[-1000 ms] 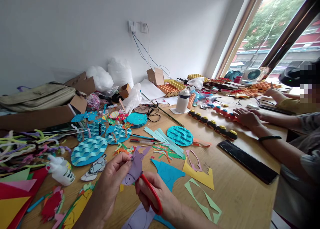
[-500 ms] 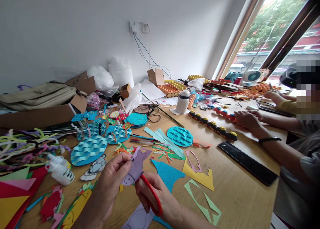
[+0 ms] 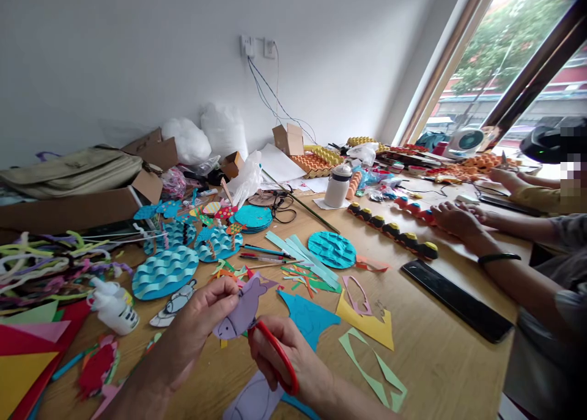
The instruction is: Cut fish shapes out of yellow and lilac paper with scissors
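Observation:
Between the thumb and fingers of my left hand (image 3: 206, 310) is a purple paper fish (image 3: 239, 313) with a drawn eye and mouth. My right hand (image 3: 287, 353) is closed around the red handles of a pair of scissors (image 3: 279, 350); their blades lie at the fish's lower right edge and are mostly hidden. Below the hands lies a purple sheet (image 3: 254, 401) with a drawn outline. To the right are a blue paper piece (image 3: 309, 316), a yellow offcut (image 3: 367, 322) and a green offcut (image 3: 371, 365) with a fish-shaped hole. Thin colourful paper scraps (image 3: 298, 279) lie just beyond.
Blue wavy paper discs (image 3: 165, 272), a white glue bottle (image 3: 114, 310) and fuzzy stems (image 3: 46, 267) are at left. A black phone (image 3: 458, 301) lies at right, near a co-worker's hands (image 3: 458, 221) and painted egg-carton strip (image 3: 392, 230). A white cup (image 3: 337, 187) stands farther back.
The purple fish has tilted and shifted slightly left, with its head moving away from the scissors. My left hand has moved a little with it. The view has shifted slightly.

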### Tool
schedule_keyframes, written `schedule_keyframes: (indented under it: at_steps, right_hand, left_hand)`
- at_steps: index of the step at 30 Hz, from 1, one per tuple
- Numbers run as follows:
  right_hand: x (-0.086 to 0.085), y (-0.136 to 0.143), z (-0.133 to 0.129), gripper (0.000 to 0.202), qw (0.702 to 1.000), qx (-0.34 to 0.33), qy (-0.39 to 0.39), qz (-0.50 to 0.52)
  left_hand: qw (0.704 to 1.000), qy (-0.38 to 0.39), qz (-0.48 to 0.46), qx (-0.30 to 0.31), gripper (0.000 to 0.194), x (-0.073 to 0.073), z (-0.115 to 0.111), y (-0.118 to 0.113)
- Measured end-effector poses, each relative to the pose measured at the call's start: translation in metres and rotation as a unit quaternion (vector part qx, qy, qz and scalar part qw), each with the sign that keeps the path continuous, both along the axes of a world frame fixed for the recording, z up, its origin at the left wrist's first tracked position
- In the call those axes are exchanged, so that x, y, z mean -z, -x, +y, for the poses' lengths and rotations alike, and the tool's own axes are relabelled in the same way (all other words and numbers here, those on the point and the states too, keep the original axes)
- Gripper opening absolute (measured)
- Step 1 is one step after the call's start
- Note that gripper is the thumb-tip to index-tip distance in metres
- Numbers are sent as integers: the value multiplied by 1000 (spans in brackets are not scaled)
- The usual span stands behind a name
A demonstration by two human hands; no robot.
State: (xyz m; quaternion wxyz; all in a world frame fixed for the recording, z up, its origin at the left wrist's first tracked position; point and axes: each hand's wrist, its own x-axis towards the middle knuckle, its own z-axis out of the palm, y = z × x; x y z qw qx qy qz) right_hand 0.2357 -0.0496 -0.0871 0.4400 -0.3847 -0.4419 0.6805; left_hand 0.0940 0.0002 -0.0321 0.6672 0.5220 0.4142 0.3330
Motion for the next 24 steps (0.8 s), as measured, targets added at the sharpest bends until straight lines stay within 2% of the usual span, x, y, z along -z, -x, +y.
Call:
schedule_keyframes:
  at_steps: [4,7,11,15,17,19,21,24]
  right_hand:
    - [1,0,1,52,1000,-10,6,-11]
    - [3,0,2,52,1000,-12,15,-21]
    - [9,-1,6,51,998,-33,34,-36]
    - [17,-6,11,47,998,-33,32,-35]
    - [17,-10,14,45,999,5,18,-30]
    - [14,-16,18,42,997,70,-4,-35]
    - [6,-24,21,40,988,139,-39,-52]
    - [-10,-39,26,36,970,195,-92,-110]
  left_hand:
    - [1000,-5,10,21,18,0,4,6]
    - [998,-27,47,27,22,5,10,10]
    - [992,-88,94,-6,19,16,21,16]
    - [986,-111,118,-38,14,14,26,19]
    - [984,-113,130,-51,12,8,25,19]
    - [982,-119,134,-59,12,3,24,18]
    - [982,-126,129,-62,12,-2,22,16]
    - [981,-137,127,-51,11,-3,20,16]
